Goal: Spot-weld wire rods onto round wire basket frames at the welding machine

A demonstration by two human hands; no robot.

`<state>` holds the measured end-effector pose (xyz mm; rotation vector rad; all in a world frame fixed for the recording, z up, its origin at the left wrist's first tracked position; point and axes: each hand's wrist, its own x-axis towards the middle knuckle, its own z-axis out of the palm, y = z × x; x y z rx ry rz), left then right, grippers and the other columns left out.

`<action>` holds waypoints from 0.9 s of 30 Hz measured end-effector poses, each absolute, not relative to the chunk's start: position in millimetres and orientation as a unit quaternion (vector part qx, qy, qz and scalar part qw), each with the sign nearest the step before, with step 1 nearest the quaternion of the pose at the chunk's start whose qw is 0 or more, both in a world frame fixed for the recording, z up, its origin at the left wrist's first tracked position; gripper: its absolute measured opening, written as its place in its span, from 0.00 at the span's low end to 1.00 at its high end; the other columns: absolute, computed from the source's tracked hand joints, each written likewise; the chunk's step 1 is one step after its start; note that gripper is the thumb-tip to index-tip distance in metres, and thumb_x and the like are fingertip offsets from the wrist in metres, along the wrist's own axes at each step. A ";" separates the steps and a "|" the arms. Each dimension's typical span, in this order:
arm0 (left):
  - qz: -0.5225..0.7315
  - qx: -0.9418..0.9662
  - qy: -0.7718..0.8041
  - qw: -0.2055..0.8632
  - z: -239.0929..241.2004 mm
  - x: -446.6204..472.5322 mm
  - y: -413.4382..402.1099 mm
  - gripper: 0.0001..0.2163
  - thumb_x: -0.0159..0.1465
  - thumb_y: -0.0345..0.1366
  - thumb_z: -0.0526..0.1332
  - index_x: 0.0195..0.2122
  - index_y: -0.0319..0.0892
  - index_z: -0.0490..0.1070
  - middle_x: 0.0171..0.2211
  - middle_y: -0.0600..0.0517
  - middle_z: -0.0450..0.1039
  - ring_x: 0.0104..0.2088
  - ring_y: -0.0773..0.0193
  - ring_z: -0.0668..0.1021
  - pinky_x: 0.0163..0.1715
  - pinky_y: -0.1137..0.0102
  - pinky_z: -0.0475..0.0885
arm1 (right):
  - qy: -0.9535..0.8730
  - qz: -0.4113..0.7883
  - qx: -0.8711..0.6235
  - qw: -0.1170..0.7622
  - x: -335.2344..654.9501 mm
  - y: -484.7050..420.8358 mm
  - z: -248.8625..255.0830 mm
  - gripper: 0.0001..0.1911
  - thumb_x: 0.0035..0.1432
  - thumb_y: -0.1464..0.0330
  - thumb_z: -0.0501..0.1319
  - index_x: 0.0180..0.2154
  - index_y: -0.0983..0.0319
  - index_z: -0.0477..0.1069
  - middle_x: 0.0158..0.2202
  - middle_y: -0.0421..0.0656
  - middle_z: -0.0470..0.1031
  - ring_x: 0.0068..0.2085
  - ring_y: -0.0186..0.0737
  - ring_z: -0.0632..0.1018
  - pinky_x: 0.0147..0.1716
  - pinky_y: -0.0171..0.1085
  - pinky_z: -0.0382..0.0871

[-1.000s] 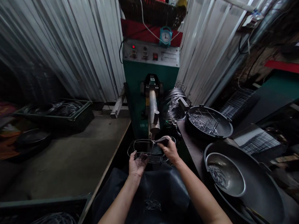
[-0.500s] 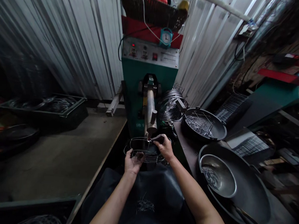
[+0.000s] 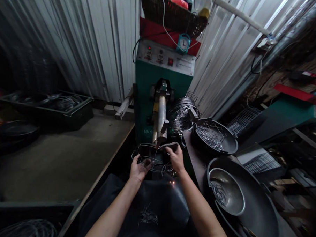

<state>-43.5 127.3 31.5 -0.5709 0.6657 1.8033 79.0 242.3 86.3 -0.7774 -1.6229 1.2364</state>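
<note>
An oval wire basket frame [image 3: 146, 148] rests under the electrode arm [image 3: 161, 115] of a green spot-welding machine [image 3: 163, 80]. My left hand [image 3: 138, 167] grips the near rim of the frame, fingers curled round the wire. My right hand [image 3: 175, 157] pinches the frame's right side just beside the electrode tip. A small orange spark [image 3: 173, 182] shows below the hands. A dark apron [image 3: 154, 209] covers my lap, with a few loose wire bits on it.
A black pan [image 3: 217, 136] of short wire pieces and a wire coil [image 3: 183, 111] stand right of the machine. Nearer, a metal bowl [image 3: 226, 191] sits inside a large dark wok [image 3: 259, 203]. A crate [image 3: 53, 107] of wire parts lies at left on a wooden platform [image 3: 62, 156].
The view has shifted slightly; both hands keep their hold on the wire frame at the electrode. A small spark now shows under the hands.
</note>
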 end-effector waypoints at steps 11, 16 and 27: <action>0.711 0.076 0.635 0.291 19.2 27.3 114.7 0.22 0.41 0.32 0.72 0.38 0.44 0.71 0.43 0.50 0.67 0.48 0.60 0.69 0.50 0.68 0.62 | -0.501 0.588 -0.386 0.504 143.9 240.5 34.0 0.14 0.45 0.63 0.64 0.36 0.60 0.69 0.33 0.39 0.75 0.36 0.37 0.75 0.39 0.37 0.68; 0.732 0.033 0.621 0.280 26.6 28.3 126.0 0.16 0.42 0.28 0.71 0.32 0.41 0.70 0.34 0.51 0.67 0.47 0.59 0.70 0.51 0.67 0.61 | -0.546 0.584 -0.353 0.486 143.1 241.8 40.6 0.16 0.42 0.66 0.66 0.37 0.59 0.69 0.35 0.39 0.75 0.39 0.39 0.75 0.43 0.38 0.68; 0.680 0.217 0.684 0.150 48.2 31.5 125.7 0.20 0.40 0.28 0.71 0.35 0.45 0.71 0.47 0.47 0.60 0.56 0.53 0.60 0.58 0.65 0.49 | -0.610 0.598 -0.283 0.435 131.5 240.8 37.8 0.10 0.44 0.66 0.66 0.31 0.60 0.69 0.36 0.40 0.74 0.40 0.38 0.74 0.44 0.38 0.65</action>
